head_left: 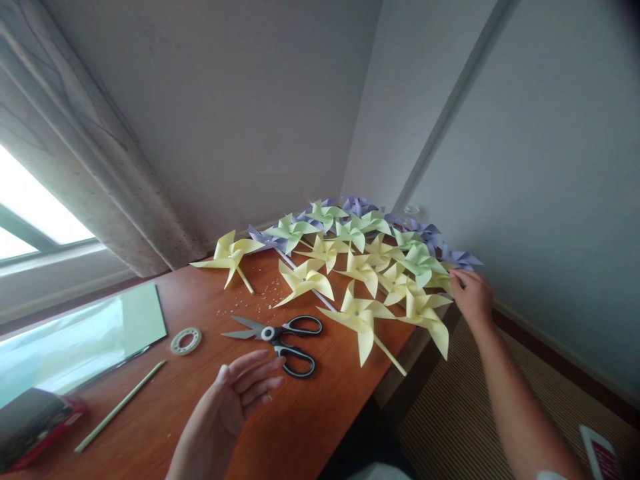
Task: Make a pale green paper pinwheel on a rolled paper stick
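Observation:
A pile of paper pinwheels in yellow, green and purple covers the far right corner of the wooden table. My right hand reaches to the pile's right edge, fingertips touching a yellow-green pinwheel; whether it grips one I cannot tell. My left hand hovers open, palm turned inward, just in front of black-handled scissors that lie open on the table. One yellow pinwheel lies apart at the left of the pile.
A roll of tape and a green stick lie at the left. A green paper sheet and a dark red-edged box sit at the near left. Paper crumbs dot the table. Walls meet behind the pile; a curtain hangs at left.

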Motion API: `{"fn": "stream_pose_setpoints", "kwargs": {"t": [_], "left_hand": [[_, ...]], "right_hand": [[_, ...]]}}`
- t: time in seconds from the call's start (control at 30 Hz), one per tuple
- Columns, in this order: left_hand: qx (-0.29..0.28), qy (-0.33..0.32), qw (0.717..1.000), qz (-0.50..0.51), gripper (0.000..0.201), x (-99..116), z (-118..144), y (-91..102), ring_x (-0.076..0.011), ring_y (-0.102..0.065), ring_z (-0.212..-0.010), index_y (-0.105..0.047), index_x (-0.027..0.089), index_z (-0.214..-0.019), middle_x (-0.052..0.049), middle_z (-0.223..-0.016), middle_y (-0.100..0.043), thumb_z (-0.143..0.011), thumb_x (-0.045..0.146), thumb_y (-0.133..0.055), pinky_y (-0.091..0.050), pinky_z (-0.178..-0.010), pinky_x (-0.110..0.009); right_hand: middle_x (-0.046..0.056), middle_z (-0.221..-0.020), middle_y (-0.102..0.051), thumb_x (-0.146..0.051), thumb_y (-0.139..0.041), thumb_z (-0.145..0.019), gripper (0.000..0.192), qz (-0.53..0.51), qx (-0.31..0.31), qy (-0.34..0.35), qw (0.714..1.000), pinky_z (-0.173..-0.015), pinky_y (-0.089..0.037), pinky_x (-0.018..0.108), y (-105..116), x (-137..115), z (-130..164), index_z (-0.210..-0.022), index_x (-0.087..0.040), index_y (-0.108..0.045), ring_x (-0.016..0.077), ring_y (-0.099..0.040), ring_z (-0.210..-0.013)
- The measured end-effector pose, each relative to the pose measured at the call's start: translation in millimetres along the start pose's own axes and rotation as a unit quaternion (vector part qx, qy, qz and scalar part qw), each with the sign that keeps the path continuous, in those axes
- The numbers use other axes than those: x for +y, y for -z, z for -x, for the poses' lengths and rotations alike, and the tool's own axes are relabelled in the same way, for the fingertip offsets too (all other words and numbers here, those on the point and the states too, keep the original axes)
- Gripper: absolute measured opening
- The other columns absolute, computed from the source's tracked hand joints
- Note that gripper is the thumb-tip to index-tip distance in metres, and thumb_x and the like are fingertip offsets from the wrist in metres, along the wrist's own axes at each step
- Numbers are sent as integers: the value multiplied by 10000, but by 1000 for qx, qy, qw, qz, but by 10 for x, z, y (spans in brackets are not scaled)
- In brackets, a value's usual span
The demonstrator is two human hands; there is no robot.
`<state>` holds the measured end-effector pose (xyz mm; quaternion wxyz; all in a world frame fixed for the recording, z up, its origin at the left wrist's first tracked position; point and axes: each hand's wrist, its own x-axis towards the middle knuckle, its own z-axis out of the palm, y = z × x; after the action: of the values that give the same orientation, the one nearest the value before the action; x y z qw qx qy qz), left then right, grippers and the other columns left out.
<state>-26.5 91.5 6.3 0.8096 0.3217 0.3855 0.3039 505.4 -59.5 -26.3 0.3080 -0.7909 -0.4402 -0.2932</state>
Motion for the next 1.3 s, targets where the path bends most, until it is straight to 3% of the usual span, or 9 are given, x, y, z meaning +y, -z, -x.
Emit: {"fn": "stream_pose_setpoints", "kwargs": {"t": [0.1,0.2,0.33,0.43,0.57,0.7,0.93,1.2,1.3], "left_hand": [[4,-1,1000,2,552,0,-3,-11,-363,-729,-958,-786,165,-1048,-167,-1109,-782,-758,631,-722,-575,-857,-436],[6,-2,1000,6,545,-16,-15,-1,-357,-734,-940,-789,162,-1020,-171,-1087,-787,-734,624,-749,-579,-853,-430],[4,-11,1000,4,508,-39,-19,21,-350,-728,-980,-787,161,-1021,-171,-1113,-780,-757,594,-750,-578,-862,-413],[4,-22,1000,-8,481,-41,2,26,-331,-720,-1013,-777,163,-1043,-165,-1135,-773,-790,571,-736,-566,-883,-387],[27,-31,998,-50,391,-27,47,-5,-294,-716,-996,-759,164,-1069,-154,-1115,-771,-847,483,-713,-542,-878,-352],[41,-70,992,-100,325,2,88,-63,-250,-693,-908,-760,161,-1000,-126,-1032,-770,-834,440,-733,-522,-839,-328],[76,-167,966,-180,205,52,74,-35,-195,-623,-801,-744,171,-905,-60,-859,-729,-847,365,-712,-482,-746,-277],[94,-217,943,-234,208,49,39,55,-224,-664,-837,-706,164,-902,-71,-859,-733,-887,363,-649,-522,-787,-309],[116,-249,891,-361,247,61,15,129,-216,-701,-831,-683,172,-954,-75,-892,-753,-950,380,-550,-541,-762,-291]], "right_hand": [[186,-901,-790,-274,-529,-911,289,11,27,-5,1000,-824,-556,498,85,-162,27,-902,-137,-784,325,-717,-835],[177,-937,-789,-264,-548,-934,262,-9,42,11,999,-842,-560,481,161,-532,69,-938,-140,-778,311,-717,-867],[124,-963,-787,-224,-584,-949,191,-81,15,68,994,-871,-574,421,206,-1356,207,-983,-167,-763,259,-716,-907],[71,-964,-778,-190,-589,-954,167,-152,-45,116,980,-878,-587,365,222,-2084,350,-1009,-205,-746,213,-711,-933],[72,-928,-749,-127,-563,-951,196,-352,-171,126,912,-872,-577,382,199,-2901,502,-1010,-205,-733,218,-685,-928],[68,-975,-753,-136,-560,-947,202,-434,-259,117,855,-862,-573,352,68,-3418,632,-1027,-218,-725,210,-695,-932],[81,-989,-744,-90,-551,-914,226,-419,-330,171,829,-870,-550,365,-227,-3883,818,-1013,-208,-717,238,-684,-933],[88,-937,-732,-106,-558,-923,175,-426,-342,184,817,-807,-530,376,-333,-3918,930,-931,-197,-707,249,-651,-867],[78,-935,-734,-108,-557,-931,179,-438,-340,189,810,-820,-529,368,-333,-3896,948,-946,-208,-704,242,-650,-876]]}}
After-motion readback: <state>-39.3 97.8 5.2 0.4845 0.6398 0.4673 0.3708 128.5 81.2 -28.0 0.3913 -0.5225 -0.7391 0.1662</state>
